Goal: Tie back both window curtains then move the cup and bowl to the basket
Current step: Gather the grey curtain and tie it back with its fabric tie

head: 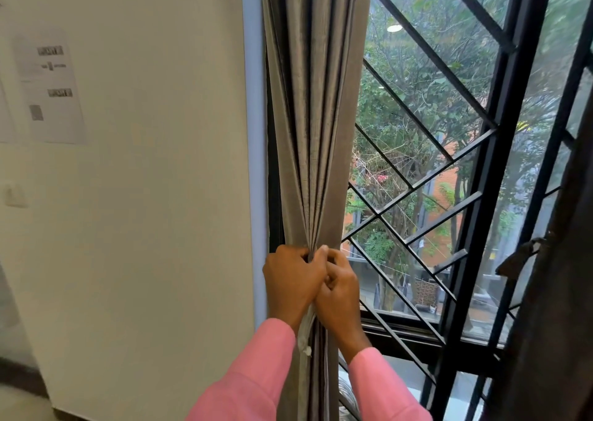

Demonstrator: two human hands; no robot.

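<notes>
Left hand (290, 279), right hand (340, 292): fingers curled, gripping grey curtain (314, 132) | curtains 2, dark curtain (552, 292) right

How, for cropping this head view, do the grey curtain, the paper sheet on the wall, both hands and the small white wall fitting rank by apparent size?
1. grey curtain
2. paper sheet
3. left hand and right hand: alike, so tied; both are nearest the camera
4. white wall fitting
</notes>
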